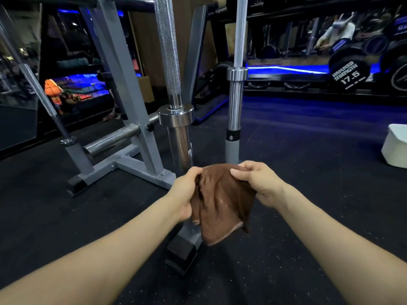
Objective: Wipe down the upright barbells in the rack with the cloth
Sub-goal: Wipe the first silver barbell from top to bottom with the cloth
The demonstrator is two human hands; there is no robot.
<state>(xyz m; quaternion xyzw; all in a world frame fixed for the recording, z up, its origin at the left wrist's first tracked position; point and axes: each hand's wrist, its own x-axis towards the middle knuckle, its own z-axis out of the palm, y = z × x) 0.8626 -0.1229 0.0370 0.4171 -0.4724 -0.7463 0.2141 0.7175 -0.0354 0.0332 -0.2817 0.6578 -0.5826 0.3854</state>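
A brown cloth (221,204) hangs between my two hands in front of the rack. My left hand (185,192) pinches its left edge and my right hand (256,183) grips its upper right corner. Just behind the cloth stands an upright chrome barbell (174,89) with a knurled shaft and a thick sleeve. A second upright barbell (236,84) stands to its right in a grey holder tube. A third bar (37,89) leans at the far left. The cloth hides the foot of the near barbell.
The grey steel rack (123,75) has angled legs, a horizontal chrome peg (112,138) and black feet on dark rubber flooring (308,194). A white bucket (396,146) sits at the right edge. Dumbbells (348,78) line a shelf at the back right, with a person beyond them.
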